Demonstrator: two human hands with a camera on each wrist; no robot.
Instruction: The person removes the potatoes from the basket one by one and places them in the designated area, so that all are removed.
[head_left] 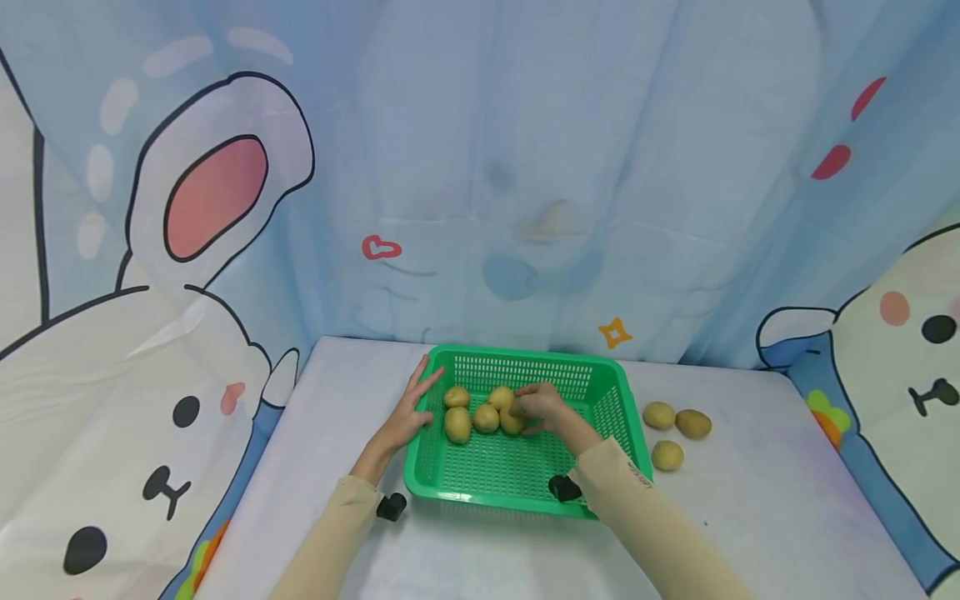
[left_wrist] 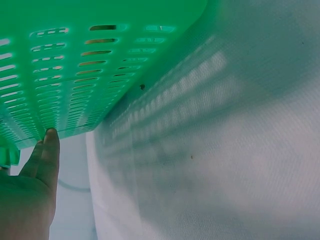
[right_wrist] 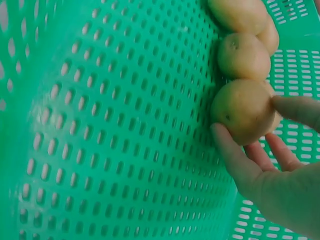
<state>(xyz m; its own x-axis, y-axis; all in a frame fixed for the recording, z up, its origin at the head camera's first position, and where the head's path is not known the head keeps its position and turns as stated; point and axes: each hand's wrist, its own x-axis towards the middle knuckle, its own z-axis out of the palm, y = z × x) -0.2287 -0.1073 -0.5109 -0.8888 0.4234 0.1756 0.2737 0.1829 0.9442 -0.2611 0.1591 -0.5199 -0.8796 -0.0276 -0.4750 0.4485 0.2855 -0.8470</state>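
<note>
A green plastic basket with slotted walls stands on the table, several potatoes lying in its left and middle part. My right hand reaches inside and holds the rightmost potato, thumb and fingers spread round its sides. That potato sits against its neighbours on the basket floor. At the basket's left rim is my left hand, its fingers straight and spread. From the left wrist, this hand's fingers reach along the outside of the slotted wall; the thumb is hidden there.
To the right of the basket, three potatoes lie on the white tabletop: one near the wall, another beside it and a third closer to me. A blue cartoon-printed curtain hangs behind the table.
</note>
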